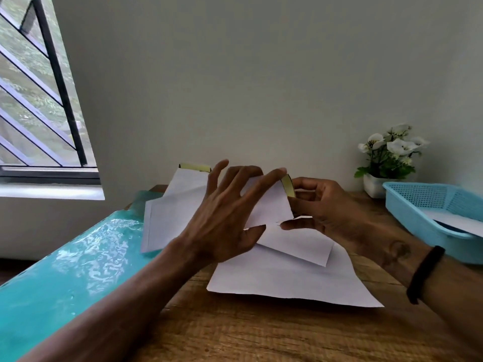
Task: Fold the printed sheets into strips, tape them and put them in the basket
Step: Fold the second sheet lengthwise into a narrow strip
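A folded white paper strip [271, 205] is raised above the wooden table [261, 333]. My left hand [230, 212] lies over its front with fingers spread, the forefinger tip at its top right corner. My right hand [318, 205] pinches a yellowish tape roll [288, 186] against that right edge. A piece of yellowish tape [195, 166] shows along the top left edge of the paper. Flat white sheets [292, 278] lie stacked beneath both hands. The light blue basket [418, 205] stands at the right with a white paper [460, 223] inside.
A glossy teal plastic sheet [73, 270] covers the table's left part. More folded white paper [167, 218] lies on it. A white pot with white flowers [389, 158] stands by the wall behind the basket. A barred window [34, 87] is at the left.
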Tool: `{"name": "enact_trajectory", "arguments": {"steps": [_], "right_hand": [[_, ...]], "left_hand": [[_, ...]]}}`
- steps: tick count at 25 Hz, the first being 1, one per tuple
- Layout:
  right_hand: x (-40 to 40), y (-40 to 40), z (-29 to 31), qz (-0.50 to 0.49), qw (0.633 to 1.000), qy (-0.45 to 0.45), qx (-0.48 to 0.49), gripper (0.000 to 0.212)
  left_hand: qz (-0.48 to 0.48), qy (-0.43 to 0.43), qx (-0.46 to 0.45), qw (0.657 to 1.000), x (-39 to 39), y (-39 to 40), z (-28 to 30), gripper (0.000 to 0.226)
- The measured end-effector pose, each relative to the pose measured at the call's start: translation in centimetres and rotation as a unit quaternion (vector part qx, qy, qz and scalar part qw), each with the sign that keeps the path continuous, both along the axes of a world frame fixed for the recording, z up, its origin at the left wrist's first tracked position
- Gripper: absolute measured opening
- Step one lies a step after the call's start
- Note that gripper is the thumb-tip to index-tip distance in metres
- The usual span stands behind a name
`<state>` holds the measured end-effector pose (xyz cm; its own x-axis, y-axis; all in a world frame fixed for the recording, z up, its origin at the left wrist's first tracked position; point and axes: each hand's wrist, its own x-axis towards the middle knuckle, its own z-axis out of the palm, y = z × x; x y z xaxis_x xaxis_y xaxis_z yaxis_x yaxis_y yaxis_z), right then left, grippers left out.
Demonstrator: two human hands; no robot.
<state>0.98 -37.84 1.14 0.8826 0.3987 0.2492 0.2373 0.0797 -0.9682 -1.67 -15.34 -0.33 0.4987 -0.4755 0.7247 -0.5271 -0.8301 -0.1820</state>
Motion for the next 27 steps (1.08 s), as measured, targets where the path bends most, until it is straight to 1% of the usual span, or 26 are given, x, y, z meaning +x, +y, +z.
{"name": "enact_trajectory", "arguments": {"steps": [3, 6, 9, 12, 14, 16, 18, 19, 20, 22, 25, 27], "right_hand": [[0.2, 0.0, 0.1, -0.017, 0.999, 0.010, 0.039, 0.041], [0.6, -0.1, 0.1, -0.020, 0.993, 0.068, 0.090, 0.032], [0.4, -0.3, 0.3, 0.008, 0.992, 0.102, 0.079, 0.031], [0.1, -0.7, 0.2, 0.039, 0.996, 0.073, 0.031, 0.037], [0.4, -0.2, 0.1, 0.009, 0.999, 0.053, 0.005, 0.034], [0.0, 0.3, 0.2, -0.034, 0.997, 0.048, -0.059, 0.029], [-0.3, 0.1, 0.5, -0.045, 0.994, -0.014, -0.103, 0.040], [-0.5, 0.0, 0.6, -0.037, 0.993, -0.048, -0.101, 0.043], [-0.8, -0.1, 0.7, -0.029, 0.994, -0.063, -0.083, 0.042], [-0.8, -0.1, 0.5, -0.037, 0.996, -0.059, -0.047, 0.042], [0.3, 0.6, 0.3, -0.101, 0.992, -0.013, -0.073, 0.051], [0.5, 0.7, 0.3, -0.117, 0.989, -0.026, -0.091, 0.058]], "left_hand": [[0.032, 0.003, -0.013, 0.999, 0.4, 0.1, -0.2, 0.102], [0.071, 0.019, -0.050, 0.996, 0.9, 1.4, -0.1, 0.110], [0.068, 0.025, -0.041, 0.996, 1.1, 2.3, 0.0, 0.108], [0.041, 0.014, -0.018, 0.999, 0.8, 1.8, 0.2, 0.108], [0.019, 0.009, -0.001, 1.000, 0.5, 1.3, 0.3, 0.109], [0.003, 0.000, 0.016, 1.000, 0.2, 0.9, 0.2, 0.109], [0.007, -0.014, 0.027, 1.000, 0.2, 0.6, 0.3, 0.108], [0.019, -0.017, 0.029, 0.999, 0.3, 0.7, 0.4, 0.108], [0.036, -0.015, 0.026, 0.999, 0.5, 0.9, 0.4, 0.108], [0.069, 0.004, 0.011, 0.998, 0.9, 1.7, 0.4, 0.110], [0.085, 0.032, 0.004, 0.996, 1.3, 2.6, 0.1, 0.111], [0.072, 0.015, -0.010, 0.997, 1.2, 2.6, 0.2, 0.107]]}}
